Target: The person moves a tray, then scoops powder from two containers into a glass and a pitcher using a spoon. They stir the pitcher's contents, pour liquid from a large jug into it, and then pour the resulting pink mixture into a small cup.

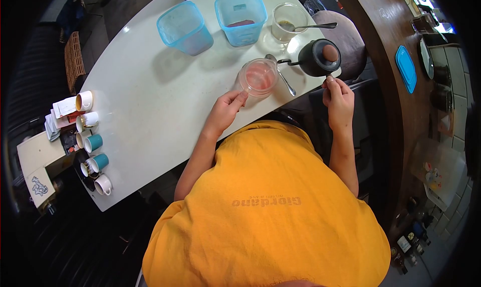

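Note:
My left hand (226,111) has thumb and fingers closed on the near edge of a clear round cup (258,77), which looks pinkish inside. What makes it pink, I cannot make out. Pinched in the fingers of my right hand (340,100) is the handle of a black gooseneck kettle (318,59) with a brown lid knob. Its thin spout points left toward the cup, with a gap between them. A metal spoon (285,80) lies on the table between cup and kettle. Behind stands a clear container (283,16) with dark contents and a second spoon (320,26) resting in it.
Two blue translucent tubs (186,29) (241,16) stand at the back of the white table (150,131); the right one holds dark powder. Several mugs (93,143) line the left end. A brown counter (383,51) with a blue lid (406,69) runs along the right.

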A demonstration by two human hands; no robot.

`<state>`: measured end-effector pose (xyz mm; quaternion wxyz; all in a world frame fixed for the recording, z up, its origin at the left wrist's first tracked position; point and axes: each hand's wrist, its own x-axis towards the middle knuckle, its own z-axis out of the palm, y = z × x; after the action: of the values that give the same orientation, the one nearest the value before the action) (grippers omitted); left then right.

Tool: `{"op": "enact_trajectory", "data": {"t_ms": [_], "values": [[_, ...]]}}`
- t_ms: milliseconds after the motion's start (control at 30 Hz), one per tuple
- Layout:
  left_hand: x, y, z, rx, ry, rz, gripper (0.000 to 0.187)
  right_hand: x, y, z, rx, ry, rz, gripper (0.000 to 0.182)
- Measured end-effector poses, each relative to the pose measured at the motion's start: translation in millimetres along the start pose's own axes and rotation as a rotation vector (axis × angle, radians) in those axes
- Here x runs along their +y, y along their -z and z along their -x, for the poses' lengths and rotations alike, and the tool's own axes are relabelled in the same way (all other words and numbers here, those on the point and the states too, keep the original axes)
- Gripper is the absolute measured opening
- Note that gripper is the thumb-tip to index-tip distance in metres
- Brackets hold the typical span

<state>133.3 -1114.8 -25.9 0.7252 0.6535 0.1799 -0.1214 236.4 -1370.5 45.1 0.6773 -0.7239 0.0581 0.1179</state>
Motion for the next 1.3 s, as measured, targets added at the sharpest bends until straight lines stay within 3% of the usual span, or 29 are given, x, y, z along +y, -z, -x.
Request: {"op": "enact_trajectory", "data": {"t_ms": [133, 300, 833, 1033, 1100, 1200, 1300], "values": [[-2.7, 0.5, 0.7, 0.011, -0.01, 0.017, 0.03, 25.0, 12.8, -14.9, -0.067, -0.13, -0.185, 0.025], [0.8, -4.9, 3.8, 0.079, -0.02, 0.038, 0.03, 41.8, 5.3, -28.0, 0.117, -0.076, -0.013, 0.025], [6.5, -0.3, 2.1, 0.059, 0.019, 0.004, 0.026, 66.3, 8.4, -51.6, 0.089, -0.043, 0.064, 0.03], [2.7, 3.2, 0.4, 0.043, 0.028, 0.019, 0.032, 46.1, 4.1, -47.8, 0.123, -0.026, 0.273, 0.033], [3.1, 2.9, 0.3, 0.034, 0.017, 0.008, 0.029, 36.0, 1.1, -41.3, 0.656, 0.823, 0.869, 0.024], [2.6, 3.4, -0.8, 0.025, -0.004, -0.014, 0.027, 21.1, -6.6, -9.2, 0.473, 0.76, 0.605, 0.013], [3.0, 3.2, -0.9, 0.015, -0.018, -0.027, 0.028, 39.8, -24.0, 7.7, 0.147, 0.502, 0.605, 0.014]]}}
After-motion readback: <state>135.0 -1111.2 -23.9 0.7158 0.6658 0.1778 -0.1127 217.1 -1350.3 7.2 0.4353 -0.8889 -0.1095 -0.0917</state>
